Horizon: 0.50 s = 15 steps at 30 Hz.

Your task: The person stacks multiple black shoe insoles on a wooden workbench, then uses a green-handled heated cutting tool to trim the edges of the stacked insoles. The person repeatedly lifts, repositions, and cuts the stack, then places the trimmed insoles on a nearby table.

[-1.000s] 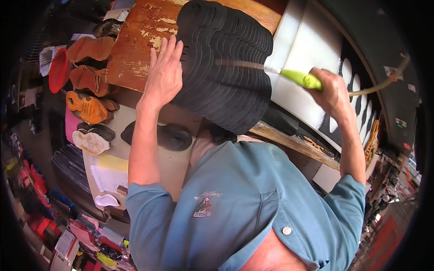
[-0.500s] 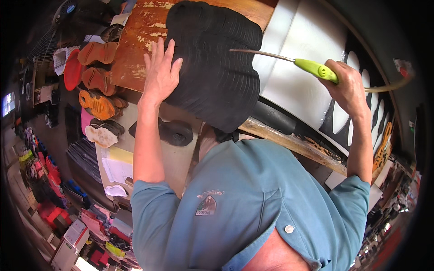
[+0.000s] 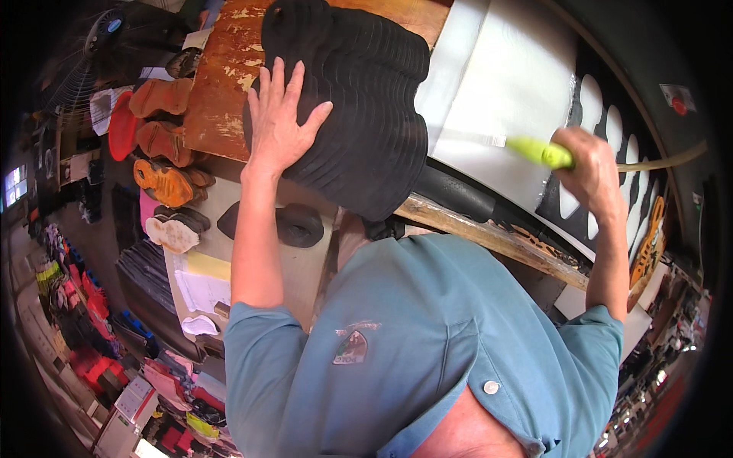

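Note:
A fanned stack of black sole-shaped sheets [image 3: 366,107] lies over the brown board, its layered edges stepped one behind another. My left hand [image 3: 281,126] rests on the stack's left side, palm down with the fingers spread. Off to the right, my right hand [image 3: 589,168] is closed round a tool with a lime-green handle [image 3: 540,152], held above a white sheet [image 3: 504,84]. The tool's front end is smeared by motion, so its thin metal rod is hardly visible. A beige hose-like length [image 3: 660,162] runs out behind the hand.
Brown sole pieces [image 3: 164,141] and an orange sole [image 3: 169,183] lie left of the worn wooden board [image 3: 221,114]. Below are a dark curved piece [image 3: 299,225] and papers [image 3: 200,290]. A wooden rail [image 3: 496,240] borders the right side. A fan [image 3: 99,42] stands far left.
My left hand has moved a little right, further onto the black stack, which sits slightly further left. My right hand has lowered slightly, and the green-handled tool has swung and blurred.

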Tool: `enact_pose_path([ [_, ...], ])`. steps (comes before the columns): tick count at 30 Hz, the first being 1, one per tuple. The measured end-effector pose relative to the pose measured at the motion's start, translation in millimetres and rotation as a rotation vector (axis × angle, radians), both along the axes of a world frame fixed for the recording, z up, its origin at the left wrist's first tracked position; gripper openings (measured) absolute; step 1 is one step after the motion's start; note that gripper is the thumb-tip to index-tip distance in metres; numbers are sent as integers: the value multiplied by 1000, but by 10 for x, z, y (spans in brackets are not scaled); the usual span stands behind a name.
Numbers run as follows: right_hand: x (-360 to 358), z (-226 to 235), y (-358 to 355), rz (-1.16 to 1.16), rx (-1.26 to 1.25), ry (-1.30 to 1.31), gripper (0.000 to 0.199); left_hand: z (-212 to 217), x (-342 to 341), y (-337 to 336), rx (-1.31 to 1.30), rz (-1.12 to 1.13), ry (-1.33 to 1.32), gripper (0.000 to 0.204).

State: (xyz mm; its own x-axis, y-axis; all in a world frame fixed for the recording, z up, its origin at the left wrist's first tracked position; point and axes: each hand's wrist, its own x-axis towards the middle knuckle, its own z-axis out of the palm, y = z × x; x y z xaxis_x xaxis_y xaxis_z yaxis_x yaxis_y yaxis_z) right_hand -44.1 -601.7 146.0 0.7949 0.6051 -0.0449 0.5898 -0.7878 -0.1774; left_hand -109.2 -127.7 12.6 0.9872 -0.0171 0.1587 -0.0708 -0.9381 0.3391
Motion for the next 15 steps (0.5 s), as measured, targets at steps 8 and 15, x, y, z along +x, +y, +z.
enact_pose_path([
  [8, 59, 101, -210, -48, 1, -15, 23, 83, 26, 52, 55, -11, 44, 92],
  [15, -175, 100, -231, 94, -6, 136, 25, 30, 7, 92, 79, -19, 62, 91],
])
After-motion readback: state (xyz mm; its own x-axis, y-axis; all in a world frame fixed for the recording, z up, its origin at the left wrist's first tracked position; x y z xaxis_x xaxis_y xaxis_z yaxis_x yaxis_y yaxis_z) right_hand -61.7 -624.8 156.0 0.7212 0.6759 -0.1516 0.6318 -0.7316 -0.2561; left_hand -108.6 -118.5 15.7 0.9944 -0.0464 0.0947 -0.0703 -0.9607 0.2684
